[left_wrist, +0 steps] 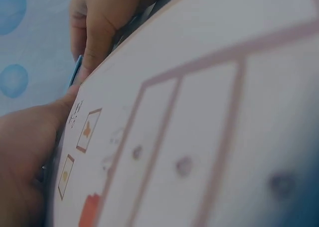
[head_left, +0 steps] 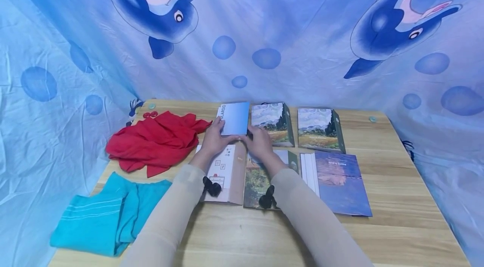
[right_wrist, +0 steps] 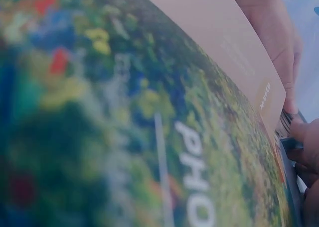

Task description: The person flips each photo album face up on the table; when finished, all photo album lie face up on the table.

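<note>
A small blue photo album [head_left: 236,119] with a white spine lettered "POLAROID" is at the table's back, left of two landscape-cover albums. My left hand [head_left: 214,139] grips its left side and near corner. On the opposite side my right hand [head_left: 261,143] holds the right near corner, the two thumbs meeting at the near edge. Below the wrists lie a white album [head_left: 221,174] with furniture drawings and a green garden-cover album [head_left: 261,181]. In the left wrist view the white album's cover [left_wrist: 199,112] hides most of the held album.
Two landscape-cover albums [head_left: 317,128] lie at the back, right of the hands. A purple-blue album [head_left: 342,183] is at the front right. To the left are a crumpled red cloth [head_left: 159,141] and a folded teal cloth [head_left: 98,216]. A blue dolphin-print curtain [head_left: 302,19] hangs behind the table.
</note>
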`<state>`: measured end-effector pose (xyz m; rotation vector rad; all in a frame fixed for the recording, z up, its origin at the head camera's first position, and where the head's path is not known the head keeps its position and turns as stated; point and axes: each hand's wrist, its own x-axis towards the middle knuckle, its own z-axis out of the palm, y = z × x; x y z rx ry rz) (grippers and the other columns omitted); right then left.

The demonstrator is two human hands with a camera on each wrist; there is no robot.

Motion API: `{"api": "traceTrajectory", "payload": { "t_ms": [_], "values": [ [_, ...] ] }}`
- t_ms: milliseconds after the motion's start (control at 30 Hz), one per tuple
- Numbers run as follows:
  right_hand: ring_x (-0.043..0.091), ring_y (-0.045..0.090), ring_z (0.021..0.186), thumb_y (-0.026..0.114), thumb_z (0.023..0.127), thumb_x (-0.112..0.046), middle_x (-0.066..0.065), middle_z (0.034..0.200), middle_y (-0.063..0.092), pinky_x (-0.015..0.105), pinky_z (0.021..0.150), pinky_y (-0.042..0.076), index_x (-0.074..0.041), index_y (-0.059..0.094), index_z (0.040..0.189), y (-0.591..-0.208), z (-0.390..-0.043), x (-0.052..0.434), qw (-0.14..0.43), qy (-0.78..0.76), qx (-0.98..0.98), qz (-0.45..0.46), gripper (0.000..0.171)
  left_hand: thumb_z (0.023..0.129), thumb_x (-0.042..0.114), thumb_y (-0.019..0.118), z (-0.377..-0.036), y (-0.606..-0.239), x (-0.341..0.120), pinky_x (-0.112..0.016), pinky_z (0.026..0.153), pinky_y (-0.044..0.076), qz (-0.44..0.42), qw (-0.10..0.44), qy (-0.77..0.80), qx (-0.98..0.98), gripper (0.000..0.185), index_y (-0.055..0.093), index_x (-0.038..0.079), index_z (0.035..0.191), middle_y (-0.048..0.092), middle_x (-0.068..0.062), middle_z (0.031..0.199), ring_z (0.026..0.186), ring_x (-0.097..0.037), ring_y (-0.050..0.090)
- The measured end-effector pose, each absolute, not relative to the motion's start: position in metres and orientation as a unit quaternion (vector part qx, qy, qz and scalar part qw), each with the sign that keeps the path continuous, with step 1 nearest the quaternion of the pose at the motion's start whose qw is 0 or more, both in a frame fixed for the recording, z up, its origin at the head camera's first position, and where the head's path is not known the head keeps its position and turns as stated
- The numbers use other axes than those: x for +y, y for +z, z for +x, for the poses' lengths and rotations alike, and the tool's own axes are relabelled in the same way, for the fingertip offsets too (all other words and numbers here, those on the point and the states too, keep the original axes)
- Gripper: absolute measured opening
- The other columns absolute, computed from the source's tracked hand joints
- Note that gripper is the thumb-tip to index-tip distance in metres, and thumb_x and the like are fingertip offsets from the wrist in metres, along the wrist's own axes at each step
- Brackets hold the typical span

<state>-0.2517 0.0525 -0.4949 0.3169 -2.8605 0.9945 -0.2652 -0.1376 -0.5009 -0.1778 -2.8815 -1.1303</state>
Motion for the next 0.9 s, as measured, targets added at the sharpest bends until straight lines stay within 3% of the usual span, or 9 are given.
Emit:
{"api": "traceTrajectory", "payload": {
  "t_ms": [133,333,567,767,900],
  "values": [
    [0.034,0.063,0.117,0.066,0.099,-0.037,0.015,0.131,0.066,0.048,0.101,0.052,-0.009,0.059,0.142,-0.494,-0.250,0.050,0.059,0.362,-0.925,0.094,0.051,0.088,0.048,0.077,-0.266,-0.501,-0.138,-0.045,0.120,0.030,-0.046,0.019,-0.372,-0.927,0.092,0.037,-0.003,0.153,0.025,-0.021,0.164,0.148,-0.039,0.029],
    [0.033,0.063,0.120,0.069,0.098,-0.034,0.014,0.131,0.066,0.045,0.107,0.048,-0.008,0.061,0.139,-0.494,-0.248,0.045,0.090,0.412,-0.903,0.081,0.049,0.089,0.051,0.074,-0.265,-0.502,-0.139,-0.045,0.121,0.029,-0.043,0.026,-0.383,-0.922,0.092,0.037,-0.001,0.154,0.027,-0.018,0.164,0.149,-0.037,0.029],
    [0.030,0.066,0.117,0.074,0.093,-0.017,0.015,0.125,0.069,0.038,0.106,0.050,-0.004,0.065,0.133,-0.495,-0.249,0.035,0.158,0.493,-0.851,0.087,0.043,0.091,0.055,0.070,-0.261,-0.497,-0.138,-0.045,0.121,0.029,-0.034,0.026,-0.414,-0.909,0.092,0.035,0.001,0.156,0.026,-0.016,0.165,0.150,-0.036,0.027],
    [0.028,0.069,0.112,0.074,0.092,-0.009,0.017,0.127,0.068,0.026,0.094,0.056,-0.003,0.065,0.133,-0.495,-0.252,0.031,0.134,0.583,-0.799,0.063,0.042,0.093,0.057,0.066,-0.260,-0.494,-0.136,-0.049,0.121,0.028,-0.037,0.026,-0.433,-0.900,0.087,0.036,0.008,0.157,0.026,-0.016,0.165,0.150,-0.037,0.026],
    [0.027,0.067,0.114,0.072,0.094,-0.008,0.017,0.128,0.067,0.024,0.095,0.054,-0.005,0.065,0.134,-0.492,-0.252,0.030,0.112,0.619,-0.776,0.042,0.041,0.094,0.059,0.063,-0.260,-0.494,-0.134,-0.048,0.122,0.027,-0.046,0.020,-0.447,-0.893,0.082,0.036,0.015,0.159,0.027,-0.015,0.165,0.150,-0.035,0.026]
  ]
}}
